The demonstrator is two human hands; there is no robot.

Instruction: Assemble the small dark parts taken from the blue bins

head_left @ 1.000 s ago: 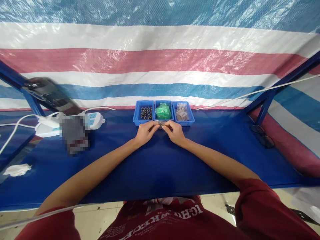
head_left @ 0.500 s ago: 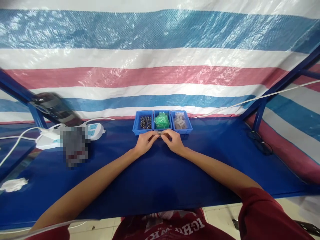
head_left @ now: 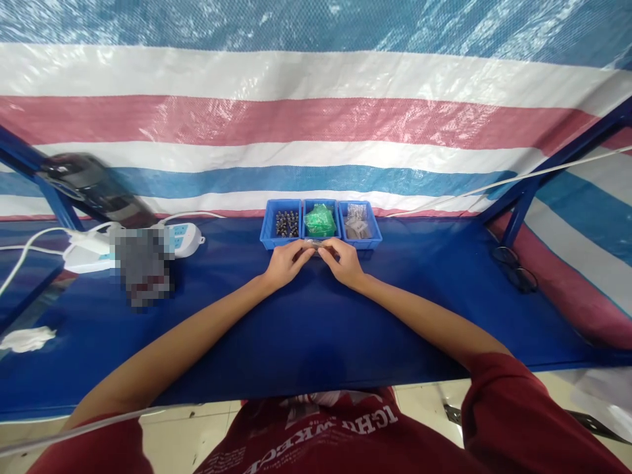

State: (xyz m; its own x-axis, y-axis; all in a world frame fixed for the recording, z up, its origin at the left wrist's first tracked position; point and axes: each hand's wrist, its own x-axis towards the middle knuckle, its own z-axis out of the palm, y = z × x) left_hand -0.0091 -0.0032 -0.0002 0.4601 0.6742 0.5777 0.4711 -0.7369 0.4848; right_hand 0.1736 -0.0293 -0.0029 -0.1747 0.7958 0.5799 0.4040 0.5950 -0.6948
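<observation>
My left hand [head_left: 285,263] and my right hand [head_left: 344,263] meet just in front of three blue bins. Between their pinched fingertips is a small clear plastic bag [head_left: 314,244], one side in each hand; what it contains is too small to make out. Dark and silvery metal parts [head_left: 288,224] fill the left bin [head_left: 266,238]. Green plastic bags [head_left: 320,220] lie in the middle bin [head_left: 320,203]. Clear little bags [head_left: 357,222] are in the right bin [head_left: 374,232].
On the left of the blue table [head_left: 316,329] are a power strip [head_left: 185,241], a blurred-out object [head_left: 143,266], a dark bottle-like thing [head_left: 99,187] and crumpled white tissue [head_left: 28,339]. Glasses [head_left: 518,271] lie far right. A striped sheet [head_left: 316,122] hangs behind.
The view has tilted down, so the bins and table appear higher in the picture. Both hands keep the same pinch on the bag in front of the bins.
</observation>
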